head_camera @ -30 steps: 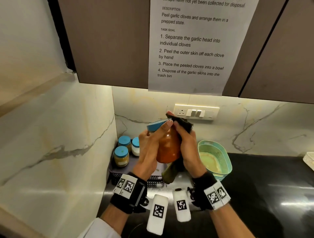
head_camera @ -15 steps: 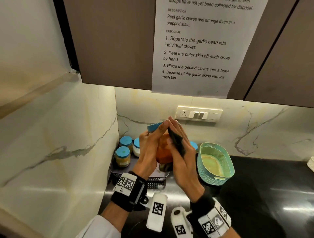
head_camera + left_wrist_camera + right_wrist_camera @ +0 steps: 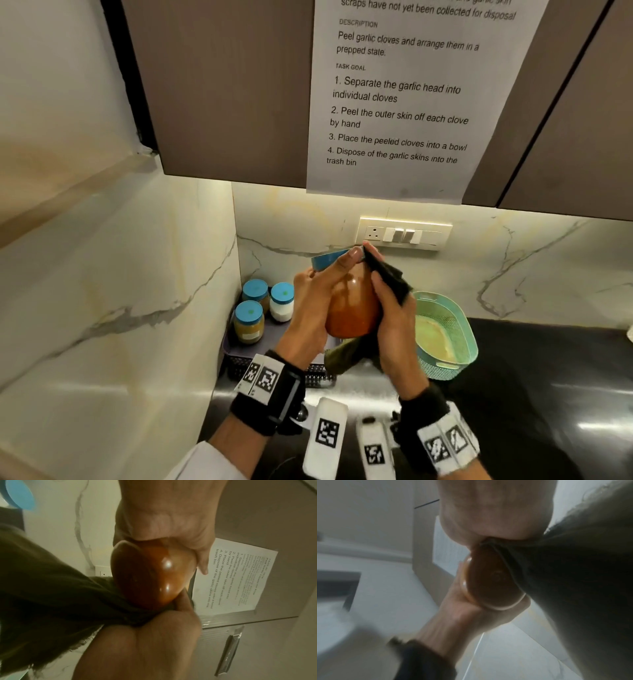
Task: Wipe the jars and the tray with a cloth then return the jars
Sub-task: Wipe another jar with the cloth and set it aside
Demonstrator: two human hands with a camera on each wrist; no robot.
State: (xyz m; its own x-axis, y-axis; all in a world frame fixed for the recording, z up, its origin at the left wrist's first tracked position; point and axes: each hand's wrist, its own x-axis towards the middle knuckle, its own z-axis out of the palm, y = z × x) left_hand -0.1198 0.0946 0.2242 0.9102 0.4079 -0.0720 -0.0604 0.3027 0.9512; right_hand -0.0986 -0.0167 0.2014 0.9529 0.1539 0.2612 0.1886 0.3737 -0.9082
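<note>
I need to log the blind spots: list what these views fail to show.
- Head view: front of the orange jar, covered by the left hand and right hand.
- Head view: tray floor, behind both hands.
- Right wrist view: dark cloth, blurred.
- Left wrist view: blue lid, cut off at the edge.

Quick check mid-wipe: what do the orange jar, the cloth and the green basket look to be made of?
Orange jar: seemingly glass, glossy, with sharp highlights on its clear wall; its blue lid looks like matte plastic. Cloth: dark soft woven fabric, folding and fraying at the edge. Green basket: likely moulded plastic, with a perforated wall.
</note>
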